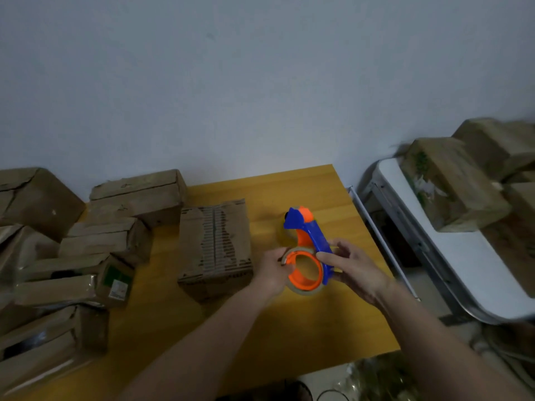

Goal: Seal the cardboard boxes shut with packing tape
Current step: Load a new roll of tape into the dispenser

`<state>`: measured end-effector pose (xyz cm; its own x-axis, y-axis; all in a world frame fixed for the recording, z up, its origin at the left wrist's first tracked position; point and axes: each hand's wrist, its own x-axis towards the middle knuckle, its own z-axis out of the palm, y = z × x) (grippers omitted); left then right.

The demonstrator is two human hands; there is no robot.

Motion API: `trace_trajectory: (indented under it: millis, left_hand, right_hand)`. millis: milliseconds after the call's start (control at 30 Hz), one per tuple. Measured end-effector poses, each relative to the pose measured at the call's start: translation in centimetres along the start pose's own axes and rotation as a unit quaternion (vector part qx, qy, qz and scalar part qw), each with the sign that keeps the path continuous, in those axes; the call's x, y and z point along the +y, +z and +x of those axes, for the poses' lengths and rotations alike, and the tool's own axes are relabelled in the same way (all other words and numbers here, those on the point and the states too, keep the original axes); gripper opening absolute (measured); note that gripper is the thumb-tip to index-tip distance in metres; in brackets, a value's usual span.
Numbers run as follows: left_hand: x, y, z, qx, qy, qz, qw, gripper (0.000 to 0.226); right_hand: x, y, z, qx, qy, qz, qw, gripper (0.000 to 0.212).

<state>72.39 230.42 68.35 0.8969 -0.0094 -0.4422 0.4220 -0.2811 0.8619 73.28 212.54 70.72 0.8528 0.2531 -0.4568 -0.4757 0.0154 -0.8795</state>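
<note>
A blue and orange tape dispenser point(308, 241) with a roll of clear packing tape point(304, 288) hangs over the yellow table point(289, 322). My right hand point(353, 270) grips its blue handle from the right. My left hand point(273, 272) pinches the tape roll at its left edge. To the left of the dispenser, a cardboard box point(215, 247) with a torn, ribbed top lies flat on the table, apart from both hands.
A pile of several brown cardboard boxes point(86, 250) fills the table's left side up to the wall. On the right, a white folding table point(463, 256) carries more boxes point(451, 183). A gap with floor clutter separates the two tables.
</note>
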Motion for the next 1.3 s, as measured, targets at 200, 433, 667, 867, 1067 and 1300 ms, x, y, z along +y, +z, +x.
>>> trace_trajectory:
  millis: [200,433,667,867,1067,1300]
  left_hand:
    - [0.4,1.0,1.2,-0.018,-0.02,-0.018,0.999,0.042]
    - [0.0,-0.4,1.6,-0.126,-0.122,-0.193,0.965,0.04]
    - [0.7,0.3,1.6,-0.128,-0.162,-0.319,0.925,0.071]
    - [2.0,0.9,0.4,-0.177,-0.181,-0.366,0.896,0.027]
    - [1.9,0.8,0.7,-0.091,-0.132,-0.258,0.953,0.055]
    - [2.2,-0.1,0.2,-0.01,-0.071,-0.224,0.972,0.014]
  right_hand:
    - [0.5,-2.5,0.0,-0.005,-0.036,-0.038,0.999,0.046]
    - [0.3,-4.8,-0.1,0.001,0.005,-0.018,1.0,0.02]
    - [0.7,-4.0,0.1,0.013,0.003,0.01,1.0,0.036]
    - [0.2,-3.5,0.0,-0.028,0.013,0.0,1.0,0.039]
    - [0.0,-4.0,-0.1,-0.049,0.018,0.007,0.999,0.042]
    - [0.0,-4.4,0.4,-0.076,0.068,0.109,0.989,0.052]
